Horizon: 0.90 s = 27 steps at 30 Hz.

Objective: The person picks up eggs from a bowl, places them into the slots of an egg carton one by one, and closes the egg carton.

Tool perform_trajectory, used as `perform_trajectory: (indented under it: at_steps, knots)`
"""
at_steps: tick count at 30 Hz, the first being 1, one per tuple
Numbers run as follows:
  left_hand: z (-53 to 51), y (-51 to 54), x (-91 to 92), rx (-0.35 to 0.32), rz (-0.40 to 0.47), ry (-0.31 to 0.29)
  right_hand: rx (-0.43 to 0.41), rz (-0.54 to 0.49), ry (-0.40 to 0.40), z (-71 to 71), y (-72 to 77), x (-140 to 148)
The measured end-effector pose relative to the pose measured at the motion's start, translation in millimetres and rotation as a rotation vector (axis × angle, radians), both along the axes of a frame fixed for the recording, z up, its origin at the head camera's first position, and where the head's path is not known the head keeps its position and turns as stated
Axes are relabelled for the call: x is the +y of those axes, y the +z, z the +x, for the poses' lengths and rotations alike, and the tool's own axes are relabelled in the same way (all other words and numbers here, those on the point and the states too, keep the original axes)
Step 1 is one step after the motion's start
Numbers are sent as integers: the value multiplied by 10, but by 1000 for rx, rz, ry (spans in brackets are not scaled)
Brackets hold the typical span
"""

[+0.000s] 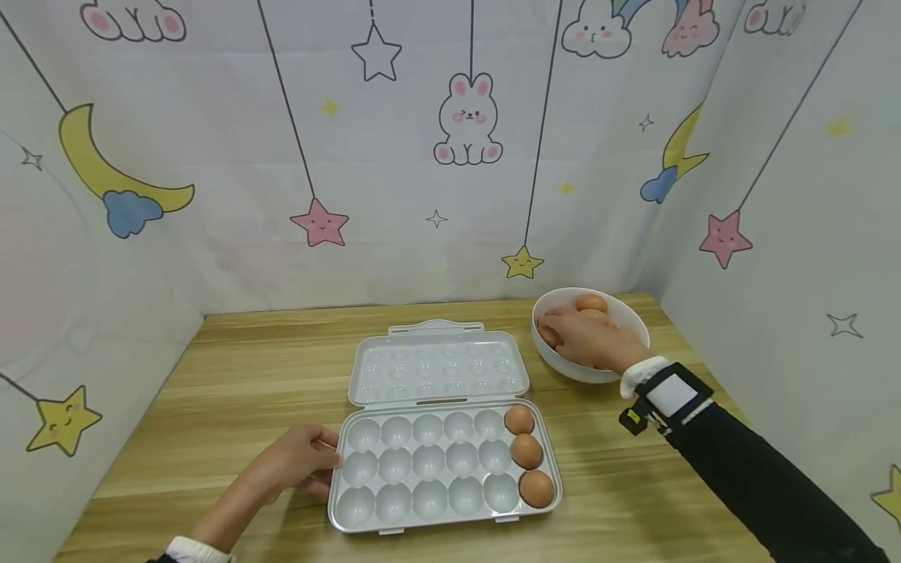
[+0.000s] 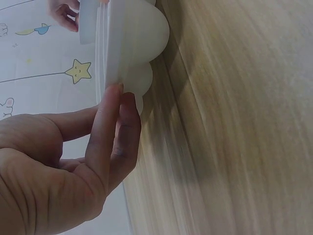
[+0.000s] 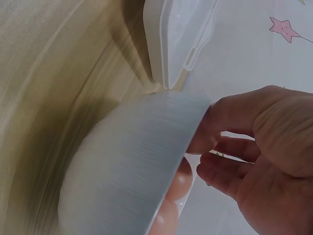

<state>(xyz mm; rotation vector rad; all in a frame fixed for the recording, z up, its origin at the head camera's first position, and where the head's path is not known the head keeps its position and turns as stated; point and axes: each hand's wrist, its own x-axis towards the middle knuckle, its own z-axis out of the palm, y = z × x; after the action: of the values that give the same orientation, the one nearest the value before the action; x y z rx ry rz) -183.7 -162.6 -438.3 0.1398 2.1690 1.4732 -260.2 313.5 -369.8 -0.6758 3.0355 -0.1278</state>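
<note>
A white plastic egg carton [image 1: 422, 469] lies with its lid [image 1: 439, 367] folded back. Three brown eggs, one of them the middle egg [image 1: 526, 451], fill its right-hand column; the other cups hold nothing. My left hand [image 1: 299, 461] grips the carton's left edge; in the left wrist view, fingertips [image 2: 120, 90] pinch its rim. My right hand [image 1: 580, 336] reaches into a white bowl [image 1: 587, 374] of brown eggs. Its thumb and fingers close around an egg [image 3: 204, 143] near the bowl's rim, partly hidden by the bowl wall.
The wooden table [image 1: 260, 375] runs back to a printed white curtain [image 1: 394, 266], which also closes off both sides. More eggs [image 1: 591, 303] lie in the bowl, behind and to the right of the carton. A camera [image 1: 637, 418] is strapped to my right wrist.
</note>
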Motion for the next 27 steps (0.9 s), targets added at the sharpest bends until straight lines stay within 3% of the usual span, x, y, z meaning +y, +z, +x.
perform_trajectory:
  at_steps: [12, 21, 27]
  knots:
    - [13, -2, 9, -7, 6, 2, 22, -52, 61, -43, -78, 16]
    - [9, 5, 12, -6, 9, 8, 41, 45, -14, -44, -120, 15]
    - [18, -9, -3, -5, 22, -4, 31, -87, -40, -49, -164, 7]
